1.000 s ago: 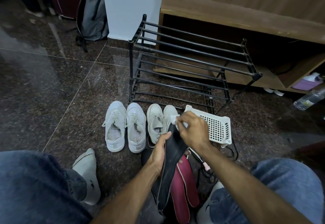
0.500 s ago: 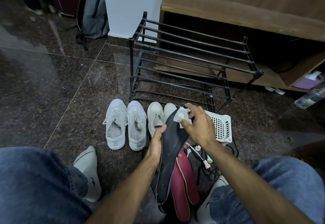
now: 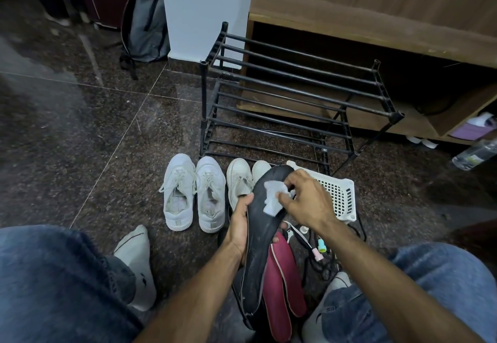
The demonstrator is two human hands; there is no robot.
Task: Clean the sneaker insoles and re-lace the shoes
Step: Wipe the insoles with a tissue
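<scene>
My left hand [image 3: 239,224] grips a long black insole [image 3: 258,246] by its left edge, toe end pointing away from me. My right hand [image 3: 306,202] presses a small white wipe [image 3: 273,198] onto the insole's upper part. Two maroon insoles [image 3: 282,283] lie on the floor under the black one. Two pairs of white sneakers stand in a row ahead: a laced pair [image 3: 195,190] on the left, and a second pair [image 3: 242,181] partly hidden behind the insole.
A white perforated plastic basket [image 3: 338,194] sits right of my hands, in front of a black metal shoe rack [image 3: 295,100]. Laces and small items [image 3: 317,246] lie on the dark stone floor. My knees in jeans flank the scene. A plastic bottle [image 3: 476,154] lies far right.
My right hand has slid the wipe down from the insole's tip toward its middle. The insole's toe end has tilted up and into view.
</scene>
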